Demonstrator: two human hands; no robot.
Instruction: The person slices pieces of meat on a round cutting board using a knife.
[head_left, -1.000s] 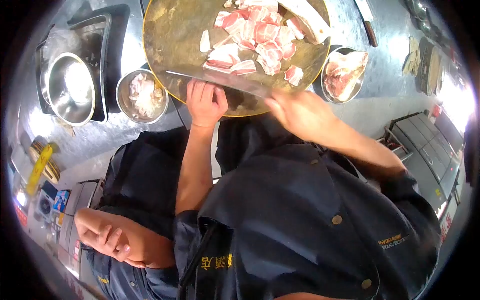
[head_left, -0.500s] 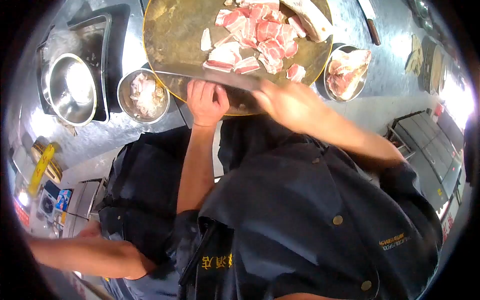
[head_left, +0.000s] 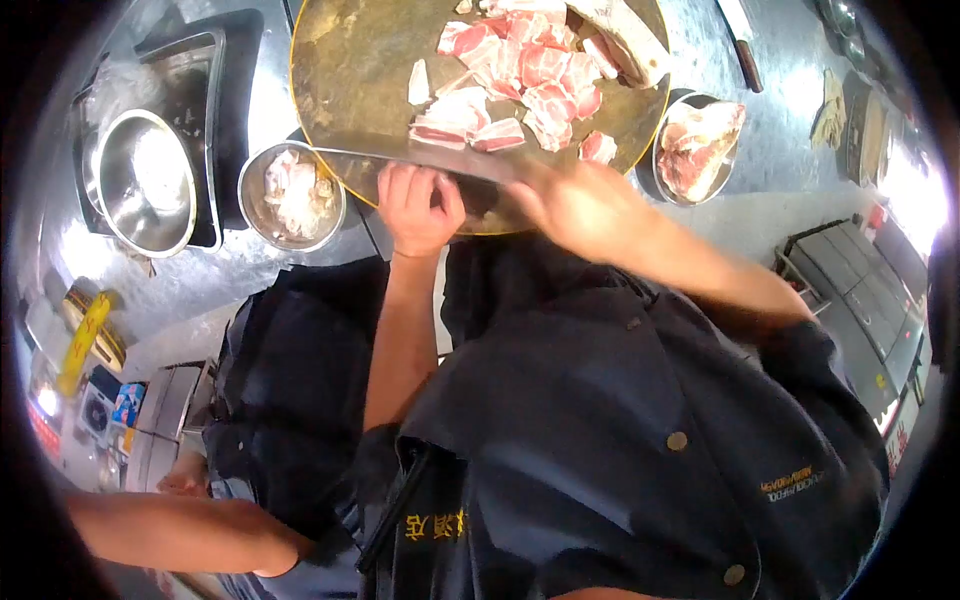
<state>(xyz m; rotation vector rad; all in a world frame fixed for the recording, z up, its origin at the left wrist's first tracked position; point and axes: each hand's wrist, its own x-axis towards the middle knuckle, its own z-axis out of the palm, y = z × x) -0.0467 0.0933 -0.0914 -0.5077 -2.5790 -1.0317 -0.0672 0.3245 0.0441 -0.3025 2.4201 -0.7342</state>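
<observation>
1. In the head view, the right hand (head_left: 590, 212) is closed around the handle end of a long-bladed knife (head_left: 440, 155); hand and blade are slightly blurred.
2. The blade points leftward across the near part of a round, yellow-rimmed chopping board (head_left: 350, 90), just beyond the curled fingers of the left hand (head_left: 420, 212).
3. The left hand is bent into a loose fist at the board's near edge; whether it grips anything underneath cannot be told.
4. Beyond the blade, sliced pink-and-white raw meat (head_left: 545, 65) lies heaped on the board, with a long pale chunk (head_left: 625, 45) beside it at the right.
5. Left of the board, a metal bowl (head_left: 258, 215) contains pale scraps (head_left: 298, 195); at the right, another holds a large raw meat cut (head_left: 700, 145).
6. A second knife (head_left: 742, 40) with a dark handle lies on the steel counter (head_left: 780, 130), right of the board.
7. Farther left, a shiny steel bowl (head_left: 148, 185) sits at a black tray (head_left: 215, 150).
8. A co-worker's bare forearm (head_left: 200, 530) shows at the lower left.
</observation>
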